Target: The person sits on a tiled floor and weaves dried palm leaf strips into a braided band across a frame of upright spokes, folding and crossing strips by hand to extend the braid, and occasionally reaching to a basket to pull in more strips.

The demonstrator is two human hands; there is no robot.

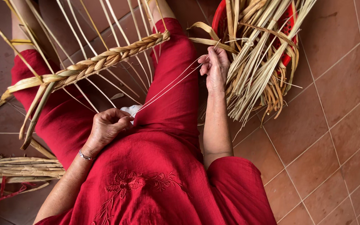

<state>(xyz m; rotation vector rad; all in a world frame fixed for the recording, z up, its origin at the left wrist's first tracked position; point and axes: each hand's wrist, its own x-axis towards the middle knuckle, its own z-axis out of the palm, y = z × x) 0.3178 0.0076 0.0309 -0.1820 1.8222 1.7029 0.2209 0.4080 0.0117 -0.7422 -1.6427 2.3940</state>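
I sit in red clothes on a tiled floor. My left hand (107, 127) is closed on the near end of thin pale straw strands (167, 85) beside a small white object (131, 109) on my lap. The strands stretch taut up to my right hand (215, 66), which pinches their far end next to a bundle of straw (259, 62). A plaited straw braid (101, 62) lies across my knees, with loose strands fanning up from it.
A red plastic basket (218, 18) at the top right holds the straw bundle. Another tied bundle of reeds (17, 168) lies on the floor at the left. Brown floor tiles (326, 137) spread to the right.
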